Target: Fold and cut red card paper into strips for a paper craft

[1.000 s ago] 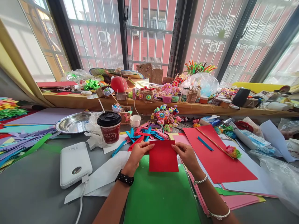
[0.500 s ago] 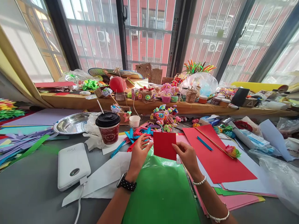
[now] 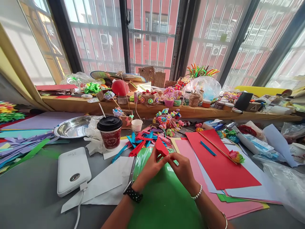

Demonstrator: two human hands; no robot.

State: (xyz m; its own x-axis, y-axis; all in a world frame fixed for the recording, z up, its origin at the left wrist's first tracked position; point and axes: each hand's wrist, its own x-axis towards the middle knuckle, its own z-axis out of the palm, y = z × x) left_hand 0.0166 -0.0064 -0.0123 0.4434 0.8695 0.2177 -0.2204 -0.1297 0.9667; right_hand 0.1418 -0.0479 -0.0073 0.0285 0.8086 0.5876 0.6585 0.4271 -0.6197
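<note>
A small red paper sheet (image 3: 161, 147), now bent over on itself, is held up between my hands. My left hand (image 3: 152, 167) pinches it from the left, with the thumb along its lower edge. My right hand (image 3: 180, 167) closes on its lower right corner, the fingertips meeting those of the left. Both hands hover above a glossy green sheet (image 3: 166, 200) that lies in front of me. Blue and red paper strips (image 3: 138, 141) are heaped just behind the hands.
To the left stand a lidded coffee cup (image 3: 110, 132), a white power bank (image 3: 73, 171) with a cable, and a steel bowl (image 3: 71, 128). On the right, a large red sheet (image 3: 228, 168) lies over stacked paper. Paper flowers (image 3: 168, 118) and a white paper cup (image 3: 137, 125) are further back.
The red square was flat and upright, gripped by the right hand with the left hand open beside it. Now it is bent over, and both hands have come together on it.
</note>
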